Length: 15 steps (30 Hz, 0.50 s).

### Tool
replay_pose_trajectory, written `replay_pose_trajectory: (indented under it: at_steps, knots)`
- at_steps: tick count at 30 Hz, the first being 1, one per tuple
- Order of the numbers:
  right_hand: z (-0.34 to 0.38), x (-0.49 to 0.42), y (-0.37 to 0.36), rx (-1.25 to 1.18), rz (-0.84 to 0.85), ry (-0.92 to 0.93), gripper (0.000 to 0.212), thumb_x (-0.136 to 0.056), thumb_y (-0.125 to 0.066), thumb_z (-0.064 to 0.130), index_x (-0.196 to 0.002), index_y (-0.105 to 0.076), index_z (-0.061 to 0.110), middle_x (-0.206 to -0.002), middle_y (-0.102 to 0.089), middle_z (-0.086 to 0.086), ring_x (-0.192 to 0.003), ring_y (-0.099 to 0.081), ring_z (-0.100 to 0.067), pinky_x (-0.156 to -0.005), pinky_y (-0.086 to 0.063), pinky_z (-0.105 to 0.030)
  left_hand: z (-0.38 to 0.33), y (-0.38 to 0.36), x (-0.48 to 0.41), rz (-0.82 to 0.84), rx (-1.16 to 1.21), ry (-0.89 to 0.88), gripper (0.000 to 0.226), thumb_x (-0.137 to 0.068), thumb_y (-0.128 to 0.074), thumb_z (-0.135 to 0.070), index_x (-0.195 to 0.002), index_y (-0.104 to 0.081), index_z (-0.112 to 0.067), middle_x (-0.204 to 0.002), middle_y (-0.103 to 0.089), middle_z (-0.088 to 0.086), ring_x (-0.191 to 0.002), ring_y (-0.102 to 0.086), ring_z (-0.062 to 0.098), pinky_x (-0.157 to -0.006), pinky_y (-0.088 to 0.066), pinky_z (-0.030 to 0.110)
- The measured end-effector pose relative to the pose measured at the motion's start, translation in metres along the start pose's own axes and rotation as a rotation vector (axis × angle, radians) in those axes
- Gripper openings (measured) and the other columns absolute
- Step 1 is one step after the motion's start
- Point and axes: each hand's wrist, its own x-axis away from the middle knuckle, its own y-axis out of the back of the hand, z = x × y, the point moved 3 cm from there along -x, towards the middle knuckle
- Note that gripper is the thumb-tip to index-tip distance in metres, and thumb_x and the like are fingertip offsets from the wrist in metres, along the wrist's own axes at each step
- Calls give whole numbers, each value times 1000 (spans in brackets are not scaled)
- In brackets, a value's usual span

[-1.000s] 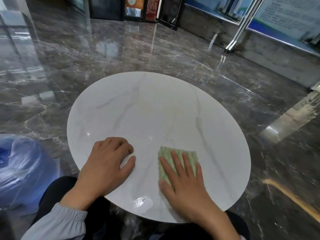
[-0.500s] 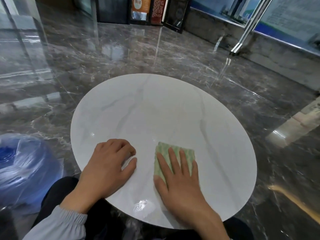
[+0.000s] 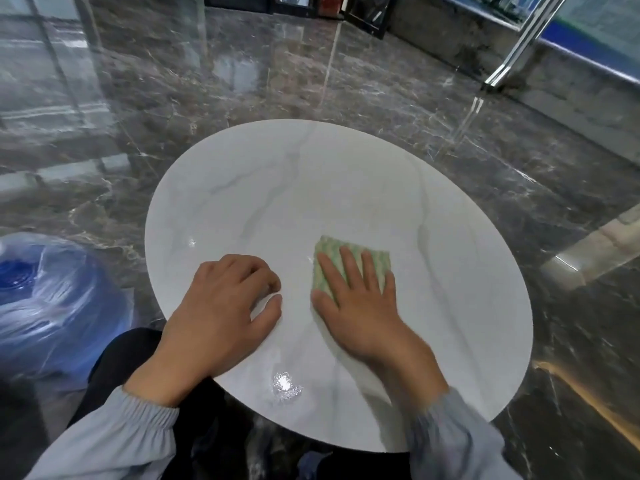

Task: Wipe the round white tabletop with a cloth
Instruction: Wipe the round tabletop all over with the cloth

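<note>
Cloth (image 3: pixel 349 268), green and folded, lies flat on the round white tabletop (image 3: pixel 311 188), right of centre toward the near edge. Right hand (image 3: pixel 360 306) presses on it, fingers straight and spread. Left hand (image 3: pixel 221 310) rests on bare tabletop just beside, apart from the cloth, fingers curled under, holding nothing.

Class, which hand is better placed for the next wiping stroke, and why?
Right hand: its flat fingers press the green cloth on the tabletop. The left hand rests curled beside it, holding nothing.
</note>
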Motion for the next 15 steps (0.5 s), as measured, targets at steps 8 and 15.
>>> replay_pose_trajectory:
  at_steps: [8, 15]
  knots:
    - [20, -9, 1, 9, 17, 1, 63, -108, -18, 54, -160, 16, 47, -167, 31, 11, -151, 37, -21, -120, 24, -54, 0, 1, 0, -2, 0, -9, 15, -95, -58, -42, -100, -67, -32, -108, -61, -17, -106, -58, 13, -90, -33, 30]
    - [23, 125, -53, 154, -185, 115, 67, -87, -46, 55, -151, -51, 37, -161, -45, -3, -147, -42, -36, -108, -30, -59, -1, 1, 0, -14, -5, -17, 11, -94, -60, -37, -98, -67, -29, -106, -62, -16, -103, -58, 14, -89, -35, 32]
